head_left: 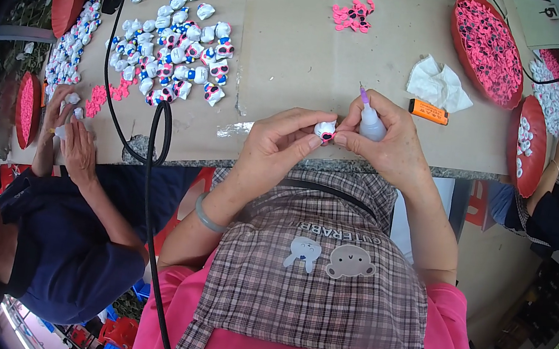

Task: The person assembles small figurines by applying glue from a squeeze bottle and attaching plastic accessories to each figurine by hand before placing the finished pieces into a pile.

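Near the table's front edge, my left hand is closed on a small white figurine, held between thumb and fingers. A tiny pair of pink sunglasses with dark lenses lies against the figurine's lower side. My right hand is wrapped round a small squeeze bottle with a purple needle tip pointing up and away. The right thumb and forefinger also reach to the edge of the sunglasses. Whether they grip or only touch them, I cannot tell.
Many white and blue figurines lie at the left, some with pink glasses. A loose pink pile, crumpled tissue, orange lighter and red tray lie beyond. A black cable hangs at left. Co-workers sit either side.
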Motion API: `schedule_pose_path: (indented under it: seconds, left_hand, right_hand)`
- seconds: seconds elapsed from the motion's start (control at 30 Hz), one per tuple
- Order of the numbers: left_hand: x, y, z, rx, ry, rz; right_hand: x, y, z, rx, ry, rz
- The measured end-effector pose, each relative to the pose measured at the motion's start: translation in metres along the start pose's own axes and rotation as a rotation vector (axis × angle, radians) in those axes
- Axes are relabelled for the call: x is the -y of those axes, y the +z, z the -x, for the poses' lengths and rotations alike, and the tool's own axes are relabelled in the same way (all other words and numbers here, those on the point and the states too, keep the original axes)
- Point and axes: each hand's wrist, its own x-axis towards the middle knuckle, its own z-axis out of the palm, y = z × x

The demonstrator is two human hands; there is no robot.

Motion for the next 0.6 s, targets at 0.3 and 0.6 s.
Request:
schedule_pose_path:
  seconds: [0.3, 0.6]
  left_hand:
    - [0.006, 0.005, 0.003, -0.047, 0.001, 0.124]
    - [0.016, 0.002, 0.004, -0.098, 0.096, 0.136]
  right_hand:
    - [0.001, 0.016, 0.004, -0.146, -0.091, 0.113]
    - [-0.014, 0.032, -0.002, -0.238, -0.150, -0.015]
